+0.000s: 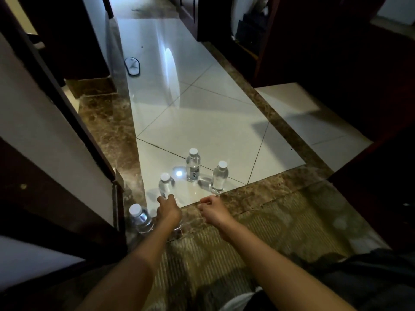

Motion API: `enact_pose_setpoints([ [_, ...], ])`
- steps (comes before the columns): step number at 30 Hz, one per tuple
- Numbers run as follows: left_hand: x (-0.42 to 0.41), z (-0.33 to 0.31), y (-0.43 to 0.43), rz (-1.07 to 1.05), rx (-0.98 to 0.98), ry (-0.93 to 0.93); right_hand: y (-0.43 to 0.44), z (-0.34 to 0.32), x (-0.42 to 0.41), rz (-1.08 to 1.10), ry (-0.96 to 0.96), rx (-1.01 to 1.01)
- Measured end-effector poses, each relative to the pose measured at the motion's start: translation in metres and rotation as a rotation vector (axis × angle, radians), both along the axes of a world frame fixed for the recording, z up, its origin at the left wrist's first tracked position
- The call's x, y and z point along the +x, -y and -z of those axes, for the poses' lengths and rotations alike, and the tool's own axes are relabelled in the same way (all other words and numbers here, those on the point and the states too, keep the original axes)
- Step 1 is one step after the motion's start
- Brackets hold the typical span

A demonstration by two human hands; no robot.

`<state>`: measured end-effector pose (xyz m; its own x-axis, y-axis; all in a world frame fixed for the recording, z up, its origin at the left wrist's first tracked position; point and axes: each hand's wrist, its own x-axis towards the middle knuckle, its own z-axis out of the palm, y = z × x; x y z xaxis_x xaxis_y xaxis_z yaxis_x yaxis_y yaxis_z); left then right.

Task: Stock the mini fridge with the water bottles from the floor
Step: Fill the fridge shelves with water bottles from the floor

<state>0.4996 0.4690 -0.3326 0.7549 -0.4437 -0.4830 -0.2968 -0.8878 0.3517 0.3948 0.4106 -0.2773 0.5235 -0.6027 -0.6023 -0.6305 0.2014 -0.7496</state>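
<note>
Close left hand (168,209), fingers at the base, grip unclear, round the water bottle (166,184) mid-body and lift straight, leaving loosely curled, empty right hand (211,208) free.

Four clear water bottles with white caps stood on the floor: the far bottle (193,168), the right bottle (220,178), the middle bottle (166,186) and the near-left bottle (140,218). A glint of clear plastic under the left wrist might have been a fifth, but too little of it showed to count. There were two bare hands, the left hand (168,209) and the right hand (213,209), and one white slipper (132,66).
</note>
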Motion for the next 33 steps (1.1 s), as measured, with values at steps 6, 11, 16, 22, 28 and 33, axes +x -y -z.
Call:
enact_pose_setpoints([
  [6, -0.009, -0.009, 0.002, 0.039, -0.102, -0.005, 0.012, 0.006, -0.02, 0.054, -0.002, 0.028],
  [11, -0.02, -0.041, 0.024, 0.07, -0.185, -0.125, 0.038, -0.003, -0.05, 0.04, -0.052, -0.057],
  [16, -0.044, -0.088, 0.065, 0.234, -0.3, -0.196, 0.072, -0.021, -0.087, 0.01, -0.079, -0.121],
  [22, -0.089, -0.146, 0.128, 0.568, -0.37, -0.123, 0.115, -0.056, -0.131, -0.058, -0.053, -0.164],
  [28, -0.156, -0.216, 0.208, 0.747, -0.525, -0.212, 0.173, -0.116, -0.194, -0.023, -0.056, -0.379],
  [33, -0.222, -0.262, 0.267, 0.899, -0.61, -0.222, 0.22, -0.152, -0.255, 0.053, -0.034, -0.463],
])
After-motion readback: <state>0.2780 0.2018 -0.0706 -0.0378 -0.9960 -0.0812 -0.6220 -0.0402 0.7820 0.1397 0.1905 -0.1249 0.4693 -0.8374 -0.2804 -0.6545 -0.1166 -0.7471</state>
